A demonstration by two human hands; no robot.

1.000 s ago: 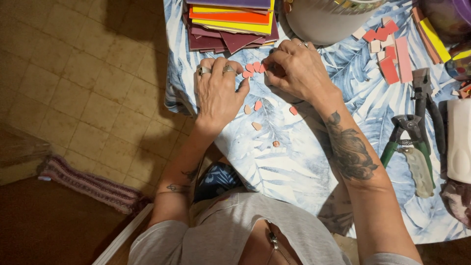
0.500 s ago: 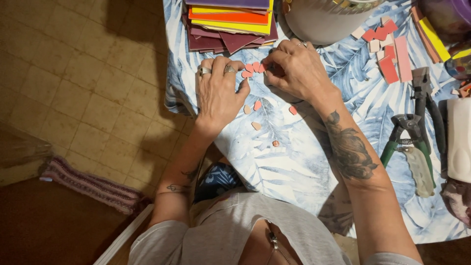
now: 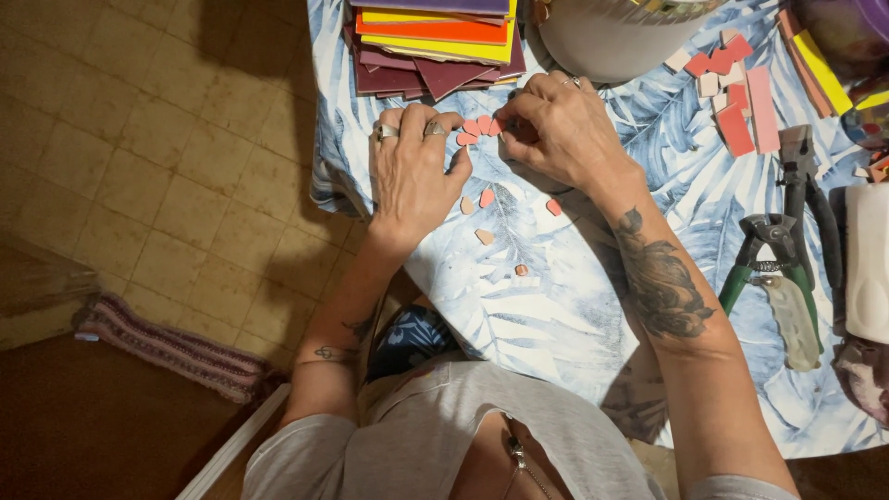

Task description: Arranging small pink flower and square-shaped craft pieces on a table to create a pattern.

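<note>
My left hand (image 3: 414, 169) rests palm down on the blue leaf-patterned tablecloth (image 3: 556, 315), its fingers against a short curved row of small pink tile pieces (image 3: 479, 129). My right hand (image 3: 563, 130) is curled at the other end of that row, fingertips pinched on one of the pieces. A few loose pink chips (image 3: 484, 236) lie on the cloth just below both hands.
A stack of coloured tiles (image 3: 435, 42) lies beyond my hands, next to a white bucket (image 3: 616, 37). More pink tile pieces (image 3: 736, 88) sit to the right. Green-handled nippers (image 3: 773, 268) and dark pliers (image 3: 806, 190) lie at the right, by a white container (image 3: 869, 264).
</note>
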